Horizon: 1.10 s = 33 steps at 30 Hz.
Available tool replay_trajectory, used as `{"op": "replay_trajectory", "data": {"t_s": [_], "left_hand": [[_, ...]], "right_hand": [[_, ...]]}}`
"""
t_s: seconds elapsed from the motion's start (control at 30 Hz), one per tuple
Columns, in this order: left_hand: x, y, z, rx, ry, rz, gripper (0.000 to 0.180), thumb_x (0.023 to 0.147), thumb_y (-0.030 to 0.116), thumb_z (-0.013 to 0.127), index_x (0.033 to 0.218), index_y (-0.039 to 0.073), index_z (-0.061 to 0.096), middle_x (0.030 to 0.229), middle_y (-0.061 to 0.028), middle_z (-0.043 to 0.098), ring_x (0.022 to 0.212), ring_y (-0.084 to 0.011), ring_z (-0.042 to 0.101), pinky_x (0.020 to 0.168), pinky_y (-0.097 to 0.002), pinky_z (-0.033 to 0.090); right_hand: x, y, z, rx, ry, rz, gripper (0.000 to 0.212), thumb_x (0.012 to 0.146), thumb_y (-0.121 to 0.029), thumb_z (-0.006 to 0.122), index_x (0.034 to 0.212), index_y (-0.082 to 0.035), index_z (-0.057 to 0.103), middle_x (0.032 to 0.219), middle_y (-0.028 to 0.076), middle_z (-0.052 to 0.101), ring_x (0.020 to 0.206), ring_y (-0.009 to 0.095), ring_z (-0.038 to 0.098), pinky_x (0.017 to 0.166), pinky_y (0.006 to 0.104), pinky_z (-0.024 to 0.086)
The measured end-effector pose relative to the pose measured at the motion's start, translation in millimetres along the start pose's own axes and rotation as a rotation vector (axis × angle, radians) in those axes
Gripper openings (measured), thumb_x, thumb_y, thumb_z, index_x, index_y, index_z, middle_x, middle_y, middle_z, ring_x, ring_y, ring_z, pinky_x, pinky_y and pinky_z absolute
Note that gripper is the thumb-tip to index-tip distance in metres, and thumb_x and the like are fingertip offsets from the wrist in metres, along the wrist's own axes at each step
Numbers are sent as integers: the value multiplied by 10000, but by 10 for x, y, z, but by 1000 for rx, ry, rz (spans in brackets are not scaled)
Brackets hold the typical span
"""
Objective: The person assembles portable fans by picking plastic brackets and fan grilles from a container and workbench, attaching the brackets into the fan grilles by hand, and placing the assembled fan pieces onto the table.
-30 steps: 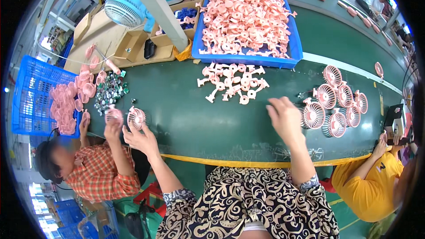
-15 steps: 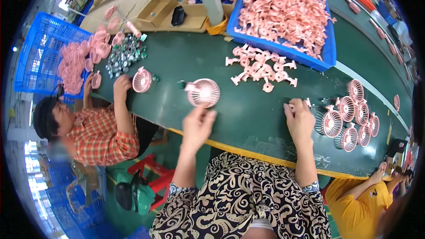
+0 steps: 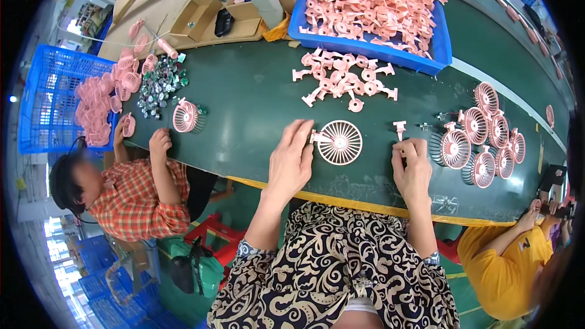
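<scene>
In front of me on the green table is a round pink fan grille (image 3: 348, 129) with radial ribs, lying with its short neck toward the left. My left hand (image 3: 293, 159) is closed at that neck, thumb and fingers pinching its edge; the palm hides part of the grip. To the right, my right hand (image 3: 412, 169) pinches the lower end of a small pink bracket (image 3: 400, 128), whose wider end sticks out past the fingertips. A small metal-looking part (image 3: 425, 126) lies just beyond that hand.
Several assembled pink fan heads (image 3: 477, 125) stand at the right. Loose pink brackets (image 3: 350, 78) lie ahead, before a blue bin (image 3: 443, 36) heaped with more. On the left, a co-worker in a checked shirt (image 3: 137, 198) sits by a blue basket (image 3: 46, 97); another person in yellow (image 3: 496, 262) is at the right.
The grille has shifted right and toward me, turning its ribbed face up, with my left hand moved to its neck. My right hand stays nearby; the bracket now shows beyond its fingers.
</scene>
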<state>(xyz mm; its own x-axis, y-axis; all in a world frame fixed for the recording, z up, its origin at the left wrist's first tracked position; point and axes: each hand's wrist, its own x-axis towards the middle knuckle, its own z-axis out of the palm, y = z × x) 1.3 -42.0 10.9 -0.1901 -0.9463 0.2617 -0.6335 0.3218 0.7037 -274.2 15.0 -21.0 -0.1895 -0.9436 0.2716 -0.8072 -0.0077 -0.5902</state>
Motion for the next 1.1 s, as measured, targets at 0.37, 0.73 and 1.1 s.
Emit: {"op": "replay_trajectory", "data": {"t_s": [0.37,0.73,1.1], "left_hand": [[-27,-31,56,276,8,-38,131,900,144,735,968,32,738,818,-142,712,809,-354,663,728,-455,527],[-167,-144,183,-361,-235,-412,163,957,103,707,1076,18,781,743,-85,734,621,-80,612,594,-271,484],[-138,-173,226,-206,-220,-306,156,964,165,686,1016,54,782,695,-102,689,567,-153,612,576,-321,470]], "right_hand": [[-3,32,-95,-23,88,-19,282,857,-13,753,1132,-54,706,1039,145,627,810,335,678,693,437,535],[155,-405,-7,189,-4,-201,231,839,-86,812,1049,-43,726,971,114,682,721,263,685,613,359,563],[164,-546,276,21,-191,-318,166,874,-107,762,1016,-41,711,966,94,617,878,288,681,661,416,564]]}}
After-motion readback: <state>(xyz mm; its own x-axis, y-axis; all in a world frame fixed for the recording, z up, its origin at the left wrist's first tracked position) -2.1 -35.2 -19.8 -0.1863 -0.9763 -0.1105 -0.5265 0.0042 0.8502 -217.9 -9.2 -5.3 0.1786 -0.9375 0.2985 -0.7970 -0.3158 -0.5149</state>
